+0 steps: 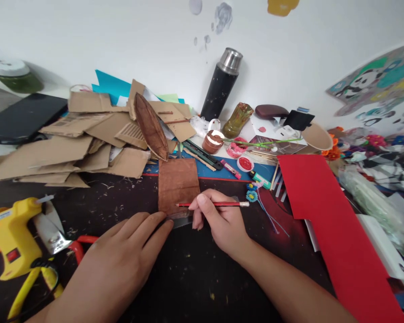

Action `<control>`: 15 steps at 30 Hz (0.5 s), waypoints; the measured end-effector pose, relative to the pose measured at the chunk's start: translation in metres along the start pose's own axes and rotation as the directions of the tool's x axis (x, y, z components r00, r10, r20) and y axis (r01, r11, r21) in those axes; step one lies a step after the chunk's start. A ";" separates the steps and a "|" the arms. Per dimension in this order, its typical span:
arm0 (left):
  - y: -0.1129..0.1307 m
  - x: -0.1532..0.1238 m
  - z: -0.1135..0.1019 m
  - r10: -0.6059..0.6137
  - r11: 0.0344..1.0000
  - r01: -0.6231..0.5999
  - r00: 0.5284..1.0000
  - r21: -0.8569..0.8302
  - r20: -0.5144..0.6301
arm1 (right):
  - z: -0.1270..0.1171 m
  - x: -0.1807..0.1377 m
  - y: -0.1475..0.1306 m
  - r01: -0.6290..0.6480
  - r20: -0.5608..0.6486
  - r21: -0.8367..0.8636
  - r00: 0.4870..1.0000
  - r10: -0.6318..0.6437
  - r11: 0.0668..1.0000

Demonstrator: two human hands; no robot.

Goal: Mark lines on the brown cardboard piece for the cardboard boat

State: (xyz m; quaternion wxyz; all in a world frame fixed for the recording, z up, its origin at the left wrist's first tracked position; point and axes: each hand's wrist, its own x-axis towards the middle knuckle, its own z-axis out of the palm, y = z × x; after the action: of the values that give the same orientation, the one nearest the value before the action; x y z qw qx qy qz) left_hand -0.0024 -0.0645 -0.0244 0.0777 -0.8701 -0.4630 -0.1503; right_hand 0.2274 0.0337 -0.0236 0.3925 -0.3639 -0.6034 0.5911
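A brown-painted cardboard square [178,181] lies flat on the dark table in front of me. My right hand [218,220] pinches a red and black pencil [227,204], held nearly level over the square's lower part with its tip pointing left. Along the near edge of the square runs a clear strip [182,221] that looks like a plastic ruler, partly hidden by my hands. Stretched out and lying flat, the fingers of my left hand [131,246] touch the square's lower left corner and the strip's left end.
A brown leaf-shaped cardboard piece [151,128] leans behind the square, beside piled cardboard scraps [63,152]. On the left lie a yellow glue gun [16,237] and red-handled pliers [76,249]. Paint pots [212,141], a cutter [202,153] and a black flask [221,85] stand behind; red card [333,224] lies right.
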 end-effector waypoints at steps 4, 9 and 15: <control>0.001 0.001 -0.002 0.000 1.000 0.000 1.000 0.019 0.002 | 0.001 0.001 0.005 -0.020 0.031 0.001 0.999 0.020 1.000; 0.002 0.006 -0.003 0.007 1.000 -0.007 1.000 0.009 -0.011 | 0.001 0.001 0.004 -0.051 0.055 -0.037 0.997 0.053 0.998; 0.001 0.004 -0.002 0.010 1.000 -0.011 1.000 -0.021 -0.019 | 0.000 0.001 0.003 -0.066 0.057 -0.056 0.996 0.069 0.996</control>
State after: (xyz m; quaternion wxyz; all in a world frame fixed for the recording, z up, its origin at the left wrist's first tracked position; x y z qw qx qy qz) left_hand 0.0002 -0.0625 -0.0208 0.0737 -0.8718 -0.4561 -0.1629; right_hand 0.2263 0.0348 -0.0266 0.3444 -0.3772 -0.6178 0.5978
